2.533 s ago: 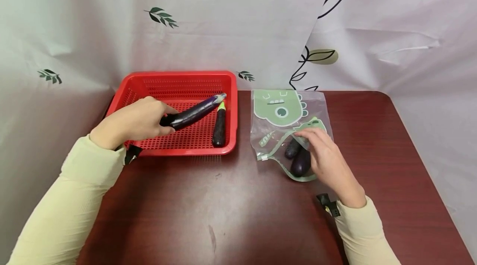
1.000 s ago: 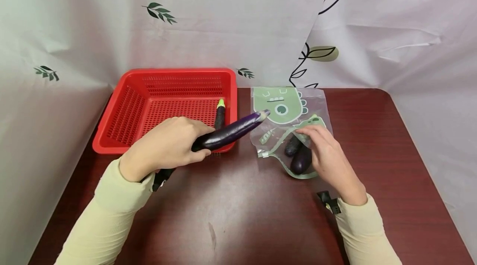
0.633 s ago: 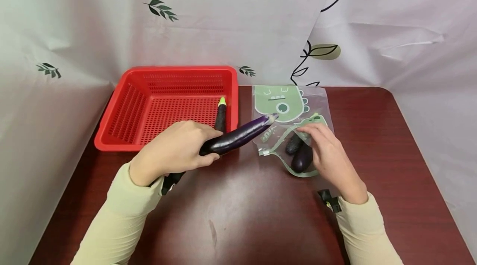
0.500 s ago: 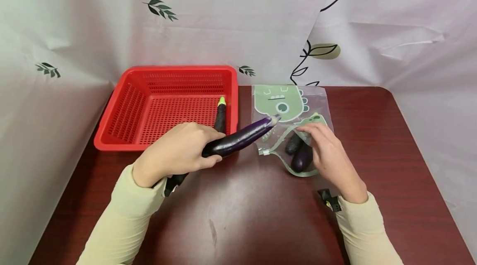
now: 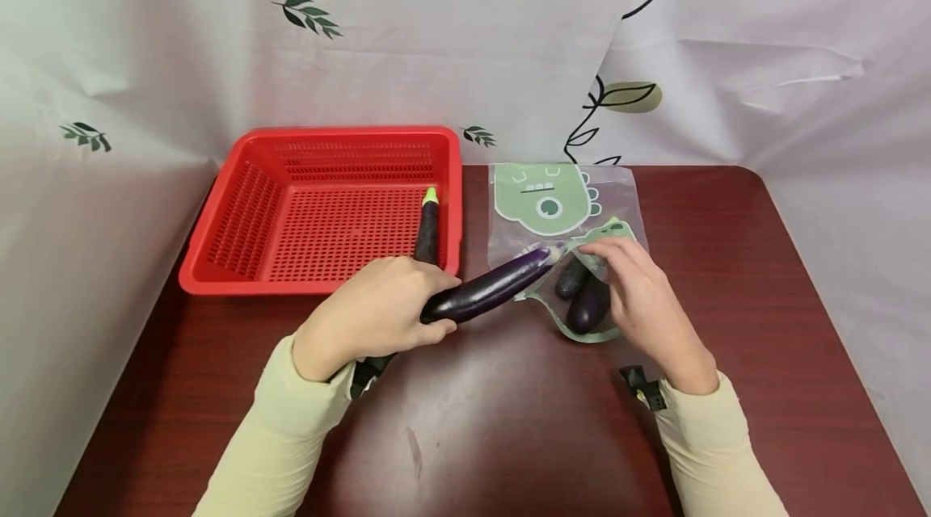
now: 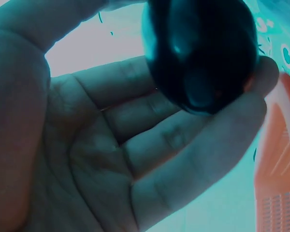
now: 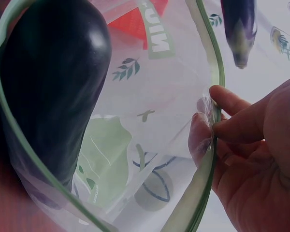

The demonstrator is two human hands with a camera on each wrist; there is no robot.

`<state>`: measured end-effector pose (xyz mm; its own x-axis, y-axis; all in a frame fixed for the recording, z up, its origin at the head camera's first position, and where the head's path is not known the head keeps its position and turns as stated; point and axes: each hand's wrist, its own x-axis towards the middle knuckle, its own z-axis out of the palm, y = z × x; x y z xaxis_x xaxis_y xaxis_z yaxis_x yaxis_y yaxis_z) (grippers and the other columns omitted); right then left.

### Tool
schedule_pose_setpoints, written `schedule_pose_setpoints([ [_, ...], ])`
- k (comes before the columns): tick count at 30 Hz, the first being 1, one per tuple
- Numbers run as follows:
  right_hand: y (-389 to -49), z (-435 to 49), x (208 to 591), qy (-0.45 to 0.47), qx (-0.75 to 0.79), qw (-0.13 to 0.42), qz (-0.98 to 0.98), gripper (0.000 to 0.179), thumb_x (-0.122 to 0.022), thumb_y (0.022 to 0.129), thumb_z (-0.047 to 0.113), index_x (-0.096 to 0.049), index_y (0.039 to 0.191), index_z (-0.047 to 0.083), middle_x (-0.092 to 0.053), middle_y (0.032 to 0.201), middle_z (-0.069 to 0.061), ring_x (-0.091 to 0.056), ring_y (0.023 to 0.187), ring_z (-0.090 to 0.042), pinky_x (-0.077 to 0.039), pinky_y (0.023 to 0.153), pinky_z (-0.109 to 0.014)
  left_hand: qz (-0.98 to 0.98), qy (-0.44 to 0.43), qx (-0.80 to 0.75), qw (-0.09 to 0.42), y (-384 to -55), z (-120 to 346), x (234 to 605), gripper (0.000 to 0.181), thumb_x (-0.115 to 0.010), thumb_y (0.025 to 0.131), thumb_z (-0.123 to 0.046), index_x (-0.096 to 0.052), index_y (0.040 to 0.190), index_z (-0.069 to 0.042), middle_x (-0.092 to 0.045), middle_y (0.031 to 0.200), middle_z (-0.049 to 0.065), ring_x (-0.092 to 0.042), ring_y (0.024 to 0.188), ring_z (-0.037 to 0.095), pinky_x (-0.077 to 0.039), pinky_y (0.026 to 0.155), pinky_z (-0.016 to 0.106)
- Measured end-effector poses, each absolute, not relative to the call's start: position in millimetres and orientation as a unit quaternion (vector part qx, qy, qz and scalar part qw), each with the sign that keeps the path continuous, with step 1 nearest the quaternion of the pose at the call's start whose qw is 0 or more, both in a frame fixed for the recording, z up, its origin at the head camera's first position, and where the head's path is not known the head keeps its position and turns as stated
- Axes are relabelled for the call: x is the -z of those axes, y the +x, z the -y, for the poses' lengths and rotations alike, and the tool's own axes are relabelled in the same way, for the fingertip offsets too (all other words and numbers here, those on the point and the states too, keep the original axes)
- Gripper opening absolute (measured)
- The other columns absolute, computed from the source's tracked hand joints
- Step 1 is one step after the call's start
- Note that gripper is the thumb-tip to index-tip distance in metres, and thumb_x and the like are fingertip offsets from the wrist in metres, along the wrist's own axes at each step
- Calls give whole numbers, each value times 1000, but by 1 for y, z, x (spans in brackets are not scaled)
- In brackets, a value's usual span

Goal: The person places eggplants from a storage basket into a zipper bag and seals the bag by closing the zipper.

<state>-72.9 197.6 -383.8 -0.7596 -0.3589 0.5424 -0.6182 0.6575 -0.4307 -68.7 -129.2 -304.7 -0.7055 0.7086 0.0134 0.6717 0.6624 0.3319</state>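
My left hand (image 5: 381, 308) grips a long purple eggplant (image 5: 489, 287) by its rounded end, over the table between basket and bag. Its stem end points right and overlaps the mouth of a clear zip bag (image 5: 509, 245) with green cartoon prints. With fingers and thumb, my right hand (image 5: 643, 299) pinches the bag's upper edge, and the right wrist view shows the mouth held wide. Inside the bag lie a dark eggplant (image 7: 58, 72) and a dark rough-skinned vegetable (image 5: 571, 280). In the left wrist view the held eggplant (image 6: 203, 53) rests against the fingers.
A red perforated basket (image 5: 320, 288) stands at the left back of the brown table (image 5: 465, 436). In it lies a dark vegetable with a light green tip (image 5: 427, 230). White patterned cloth (image 5: 436, 32) hangs behind and at both sides.
My left hand has lifted the eggplant out of the red basket and carried it right and nearer, to the bag's mouth. My right hand keeps its hold on the bag.
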Motion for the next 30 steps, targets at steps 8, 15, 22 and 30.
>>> schedule_pose_setpoints([
  [8, -73, -197, 383, 278, -306, 213, 885, 47, -49, 82, -25, -64, 120, -2, -63, 118, -13, -58, 112, -27, -44, 92, -34, -907, 382, -165, 67, -64, 118, 313, 16, -78, 81, -28, -73, 95, -20, -62, 78, -12, -51, 62, 7, -46, 60, 31],
  [15, -73, -197, 384, 282, -311, 216, 882, 48, -50, 81, -26, -65, 120, -1, -63, 117, -12, -59, 110, -26, -44, 91, -32, -906, 381, -170, 65, -61, 110, 318, 11, -77, 80, -28, -67, 83, -24, -59, 72, -14, -50, 61, 7, -46, 59, 32],
  [22, -73, -196, 384, 282, -310, 217, 882, 48, -51, 81, -27, -65, 119, -1, -63, 117, -12, -58, 111, -27, -43, 93, -29, -911, 372, -166, 70, -57, 102, 321, 16, -75, 79, -29, -60, 73, -25, -52, 65, -14, -48, 59, 7, -42, 55, 31],
  [30, -72, -196, 383, 284, -312, 213, 881, 48, -51, 81, -27, -65, 119, -2, -63, 118, -13, -58, 111, -27, -38, 98, -17, -911, 377, -159, 57, -53, 96, 327, 26, -77, 77, -28, -54, 66, -22, -48, 58, -12, -45, 53, 9, -38, 53, 30],
])
